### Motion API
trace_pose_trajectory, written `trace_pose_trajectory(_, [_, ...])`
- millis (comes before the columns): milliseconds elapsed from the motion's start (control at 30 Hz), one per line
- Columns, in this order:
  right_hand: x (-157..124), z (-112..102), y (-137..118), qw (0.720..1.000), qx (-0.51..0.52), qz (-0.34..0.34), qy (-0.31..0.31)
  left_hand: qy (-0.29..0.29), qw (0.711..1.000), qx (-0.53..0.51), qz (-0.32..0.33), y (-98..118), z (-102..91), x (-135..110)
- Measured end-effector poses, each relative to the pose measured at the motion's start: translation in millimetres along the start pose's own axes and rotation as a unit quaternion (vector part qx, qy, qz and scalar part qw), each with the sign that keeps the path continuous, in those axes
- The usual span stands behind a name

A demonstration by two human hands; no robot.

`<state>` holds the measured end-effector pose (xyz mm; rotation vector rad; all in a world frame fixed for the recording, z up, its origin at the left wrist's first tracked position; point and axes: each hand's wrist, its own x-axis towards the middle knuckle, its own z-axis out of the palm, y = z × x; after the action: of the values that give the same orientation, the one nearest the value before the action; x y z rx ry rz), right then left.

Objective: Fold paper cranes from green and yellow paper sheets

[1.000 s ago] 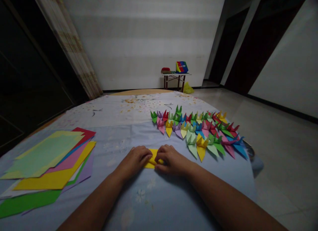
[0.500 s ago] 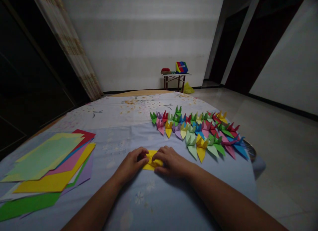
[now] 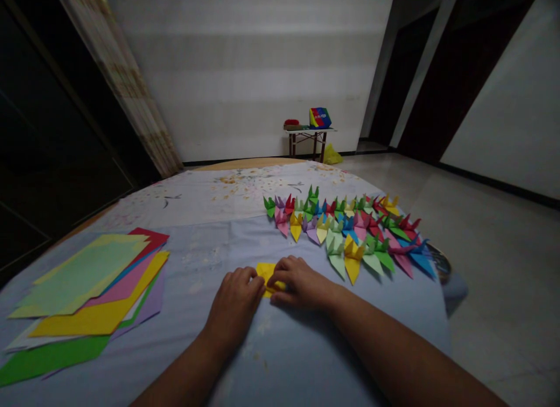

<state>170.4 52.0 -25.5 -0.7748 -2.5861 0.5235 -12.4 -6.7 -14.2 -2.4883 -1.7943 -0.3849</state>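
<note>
Though unclear, fingers (image 3: 284, 275) half-curled on paper (image 3: 265, 270)

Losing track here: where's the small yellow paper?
Head view: the yellow paper lies below centre, between the left hand and right hand, nearer than the cranes.

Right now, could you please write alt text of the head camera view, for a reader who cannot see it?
A person's left hand and right hand touch a small piece of yellow paper on a floral tablecloth. Rows of many-coloured origami cranes stand beyond it to the right, and a loose stack of coloured paper lies to the left.
</note>
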Motion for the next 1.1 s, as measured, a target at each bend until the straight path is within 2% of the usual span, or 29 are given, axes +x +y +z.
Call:
trace_pose_trajectory(133, [2,-2,4,1.000,0.013,-0.011,0.001,-0.019,1.000,0.021,0.006,12,4.8,-18])
trace_pose_trajectory(267, [4,1,12,1.000,0.013,-0.009,0.012,0.008,1.000,0.018,0.016,8,17.2,-24])
trace_pose_trajectory(367, [3,3,15,0.999,0.012,0.006,0.031,0.005,0.999,0.026,0.028,5,21.9,-23])
trace_pose_trajectory(633, [-1,-1,12,0.999,0.011,0.011,0.031,0.012,0.997,0.040,0.060,3,15.7,-17])
trace_pose_trajectory(833, [0,-3,11,1.000,0.004,0.020,0.021,0.017,0.996,0.059,0.070,1,19.3,-18])
trace_pose_trajectory(1100, [0,-4,12,1.000,0.012,0.014,0.014,-0.015,0.992,0.087,0.091,0,16.4,-17])
